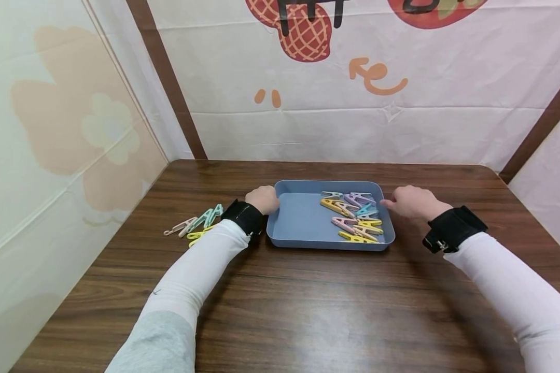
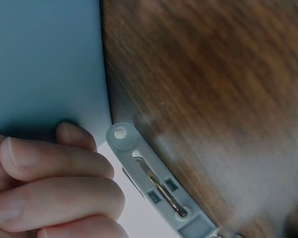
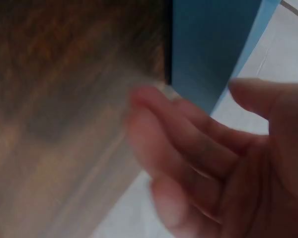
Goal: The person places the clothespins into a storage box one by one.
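Between the person's left fingers (image 2: 64, 201) and right fingers (image 3: 156, 136), the tray (image 1: 301, 217) is plain slate blue. Inside it, nearer the right fingers, the clothespins (image 1: 365, 211) are yellow, pink, lilac, turquoise and beige. Outward of the left fingers, the loose pegs (image 1: 199, 221) are mint green, yellow and pinkish beige. Beneath the fingers, the tabletop (image 1: 326, 311) is dark brown, streaked with wood grain. Beyond them, the white backdrop (image 1: 448, 103) carries orange marks and a red, pale-crosshatched print (image 1: 305, 39).
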`<state>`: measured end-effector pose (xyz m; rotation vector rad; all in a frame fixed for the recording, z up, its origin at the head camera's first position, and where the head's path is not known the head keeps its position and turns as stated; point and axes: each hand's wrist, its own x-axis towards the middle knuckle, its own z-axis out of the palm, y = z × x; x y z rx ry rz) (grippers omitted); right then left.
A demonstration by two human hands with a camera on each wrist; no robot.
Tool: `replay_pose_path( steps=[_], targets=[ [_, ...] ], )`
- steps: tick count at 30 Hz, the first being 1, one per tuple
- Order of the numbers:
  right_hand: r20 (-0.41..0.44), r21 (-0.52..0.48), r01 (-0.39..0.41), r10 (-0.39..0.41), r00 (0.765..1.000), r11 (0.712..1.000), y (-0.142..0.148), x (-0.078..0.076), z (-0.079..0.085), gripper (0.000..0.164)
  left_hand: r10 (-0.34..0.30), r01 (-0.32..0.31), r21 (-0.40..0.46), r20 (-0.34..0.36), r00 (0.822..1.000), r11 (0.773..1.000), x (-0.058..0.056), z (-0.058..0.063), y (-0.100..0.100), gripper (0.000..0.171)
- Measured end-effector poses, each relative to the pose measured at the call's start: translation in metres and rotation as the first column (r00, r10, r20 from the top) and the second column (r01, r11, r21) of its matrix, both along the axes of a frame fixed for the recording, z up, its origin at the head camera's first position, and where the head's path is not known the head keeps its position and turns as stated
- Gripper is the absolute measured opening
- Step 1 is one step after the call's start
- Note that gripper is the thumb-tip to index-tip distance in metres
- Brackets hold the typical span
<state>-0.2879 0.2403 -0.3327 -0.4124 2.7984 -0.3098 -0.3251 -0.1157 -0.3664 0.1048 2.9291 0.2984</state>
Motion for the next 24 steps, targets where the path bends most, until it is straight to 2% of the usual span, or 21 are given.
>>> replay_pose_path(
  steps=[3,5,10,14,20,24],
  targets=[
    [0.171,-0.137,0.038,-0.014,0.985,0.99,0.003,-0.003,-0.007,0.043,0.001,-0.001,0.006,0.004,1.0,1.0,-0.003,-0.004,0.0,0.03],
    [0.242,-0.216,0.053,0.001,0.97,0.975,0.003,-0.005,-0.012,0.041,0.0,0.0,0.007,0.006,1.0,1.0,-0.005,-0.006,-0.001,0.029],
    [0.346,-0.256,0.052,0.042,0.937,0.965,0.001,-0.011,-0.02,0.034,-0.011,0.011,0.012,0.007,1.0,1.0,-0.009,-0.008,-0.003,0.03],
    [0.381,-0.266,0.063,0.045,0.923,0.962,-0.001,-0.013,-0.026,0.033,-0.011,0.011,0.019,0.003,1.0,1.0,-0.008,-0.007,-0.004,0.03],
    [0.388,-0.301,0.084,0.042,0.921,0.95,0.0,-0.015,-0.031,0.033,-0.003,0.003,0.016,0.009,1.0,1.0,-0.004,-0.002,-0.003,0.029],
    [0.38,-0.304,0.088,0.036,0.924,0.948,0.001,-0.014,-0.035,0.033,-0.005,0.005,0.027,0.011,1.0,1.0,-0.004,-0.005,-0.004,0.03]
  ],
)
